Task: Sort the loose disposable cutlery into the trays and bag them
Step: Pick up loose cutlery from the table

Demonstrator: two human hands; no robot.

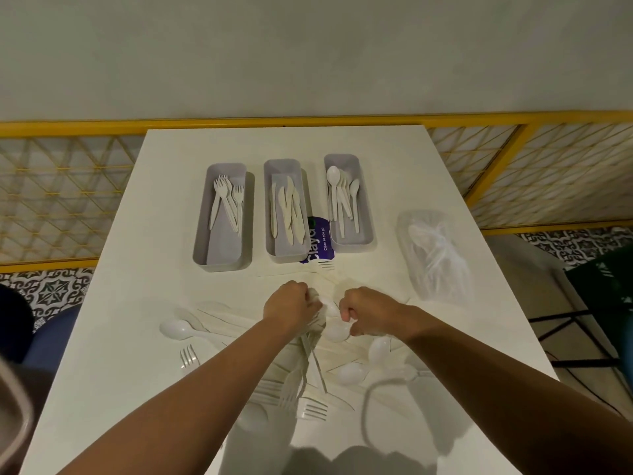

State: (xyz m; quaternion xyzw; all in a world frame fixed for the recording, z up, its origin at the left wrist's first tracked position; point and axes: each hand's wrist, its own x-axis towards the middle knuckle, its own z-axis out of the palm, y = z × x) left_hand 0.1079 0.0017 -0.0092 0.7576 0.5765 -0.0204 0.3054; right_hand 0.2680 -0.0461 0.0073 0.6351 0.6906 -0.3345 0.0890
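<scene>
Left hand [291,306]: fingers clamped round a bundle of white plastic forks [313,358] that trails back toward me. Right hand [368,313], just beside it: fingers curled down into the loose pile of white plastic cutlery [352,373] on the white table [137,337]; I cannot tell whether it grips anything. Beyond both hands stand three long grey plastic trays: fork tray [222,250] past my left, knife tray [286,252] between, spoon tray [352,234] past my right, and a filled clear plastic bag [435,252] farther right.
</scene>
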